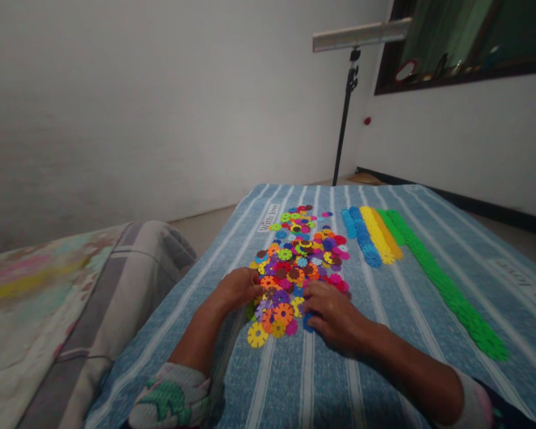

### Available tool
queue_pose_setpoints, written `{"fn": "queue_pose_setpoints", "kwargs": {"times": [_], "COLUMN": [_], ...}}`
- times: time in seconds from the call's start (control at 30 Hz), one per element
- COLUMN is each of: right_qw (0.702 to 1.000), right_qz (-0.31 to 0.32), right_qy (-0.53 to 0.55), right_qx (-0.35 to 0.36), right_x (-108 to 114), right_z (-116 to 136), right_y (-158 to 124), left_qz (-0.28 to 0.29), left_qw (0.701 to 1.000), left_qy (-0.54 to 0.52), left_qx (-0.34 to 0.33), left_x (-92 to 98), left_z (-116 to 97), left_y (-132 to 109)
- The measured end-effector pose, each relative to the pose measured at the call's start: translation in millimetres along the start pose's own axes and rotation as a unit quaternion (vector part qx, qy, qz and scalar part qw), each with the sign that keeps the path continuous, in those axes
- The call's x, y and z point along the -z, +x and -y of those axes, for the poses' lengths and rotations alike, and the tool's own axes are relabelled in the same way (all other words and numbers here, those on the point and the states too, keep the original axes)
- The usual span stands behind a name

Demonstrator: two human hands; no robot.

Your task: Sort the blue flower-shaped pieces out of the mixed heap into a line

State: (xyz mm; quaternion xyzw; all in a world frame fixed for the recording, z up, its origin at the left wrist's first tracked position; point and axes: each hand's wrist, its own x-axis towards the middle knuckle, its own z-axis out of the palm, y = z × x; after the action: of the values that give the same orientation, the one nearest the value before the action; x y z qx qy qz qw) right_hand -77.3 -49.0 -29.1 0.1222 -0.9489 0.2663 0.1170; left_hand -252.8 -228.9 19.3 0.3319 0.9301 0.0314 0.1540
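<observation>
A pile of mixed, notched plastic discs (295, 271) lies on the striped blue cloth (272, 387). At the pile's left edge is my left hand (240, 289), its fingers bent over the discs; what they hold, if anything, is hidden. My right hand (333, 313) rests at the pile's right edge with curled fingers, beside a dark blue disc (310, 323); its grip cannot be made out. To the right, overlapping discs form rows by colour: a blue row (365, 238), a yellow row (377, 235), an orange-yellow row (390, 238) and a long green row (451, 292).
A bed or seat with a grey and floral cover (84, 286) stands at the left. Behind the cloth-covered surface is a black stand (343, 119) with a pale bar on top. A dark-framed window (469, 42) is at the upper right.
</observation>
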Motion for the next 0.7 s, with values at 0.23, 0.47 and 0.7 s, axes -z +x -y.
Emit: {"fn": "queue_pose_setpoints", "kwargs": {"times": [0.23,0.47,0.7], "right_qw": [0.986,0.929,0.925], "right_qz": [-0.129,-0.190,-0.179], "right_qy": [0.019,-0.160,-0.191], "right_qx": [-0.101,-0.274,-0.274], "right_x": [63,88,71], "right_z": [-67,-144,-159], "right_y": [-9,-38,-40], "left_qz": [0.001,-0.001,0.001], "left_qw": [0.999,1.000,1.000], "left_qy": [-0.031,-0.023,-0.022], "left_qx": [-0.012,-0.012,-0.011], "left_x": [1.5,2.1,1.0], "left_z": [3,1,2], "left_y": [1,0,1]}}
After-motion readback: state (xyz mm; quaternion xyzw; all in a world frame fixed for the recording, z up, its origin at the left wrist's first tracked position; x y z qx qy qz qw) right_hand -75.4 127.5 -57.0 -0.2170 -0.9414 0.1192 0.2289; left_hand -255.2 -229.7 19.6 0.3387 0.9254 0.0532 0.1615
